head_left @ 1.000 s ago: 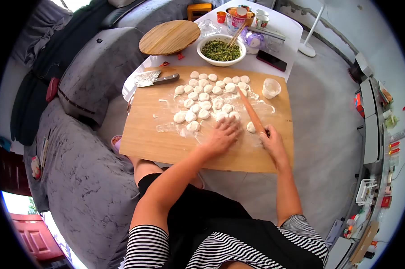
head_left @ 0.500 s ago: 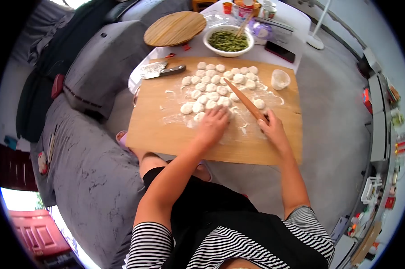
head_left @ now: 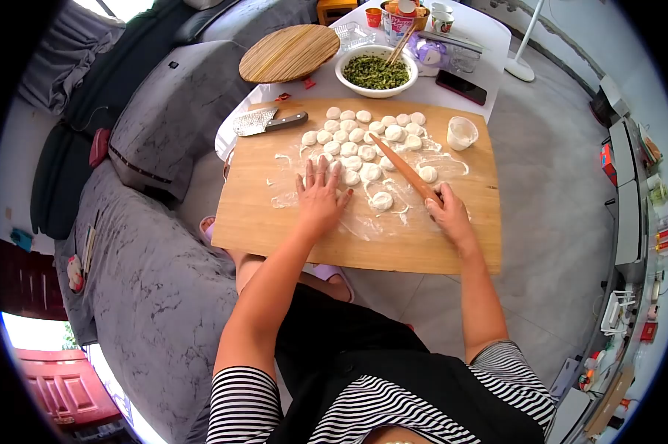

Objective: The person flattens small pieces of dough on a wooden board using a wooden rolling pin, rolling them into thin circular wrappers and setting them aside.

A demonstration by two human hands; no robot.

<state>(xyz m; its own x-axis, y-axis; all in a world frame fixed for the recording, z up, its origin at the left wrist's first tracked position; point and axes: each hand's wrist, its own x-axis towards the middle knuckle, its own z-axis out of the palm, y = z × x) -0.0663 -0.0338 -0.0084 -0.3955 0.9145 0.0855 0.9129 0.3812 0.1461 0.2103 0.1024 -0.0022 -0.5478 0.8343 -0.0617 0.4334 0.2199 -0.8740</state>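
Fingers spread, my left hand (head_left: 321, 200) lies palm down over the lower left of the dough pieces (head_left: 349, 149), partly hiding some. My right hand (head_left: 448, 212) is wrapped round the lower end of a wooden rolling pin (head_left: 406, 171), which slants up to the left across the wooden board (head_left: 260, 222). One round dough piece (head_left: 380, 201) sits apart in front of the group, between my hands. Another piece (head_left: 428, 174) lies just right of the pin. Flour is smeared around them.
A cleaver (head_left: 271, 121) lies at the board's back left, a plastic cup (head_left: 462, 133) at its back right. Behind stand a bowl of chopped green filling (head_left: 376, 72) with chopsticks, a round woven lid (head_left: 289, 54) and a phone (head_left: 461, 86). A grey sofa (head_left: 149, 296) is at left.
My left hand has moved left and its fingers have spread; a single dough piece now shows where it was. My right hand still holds the pin. The view has shifted since the earliest frame.
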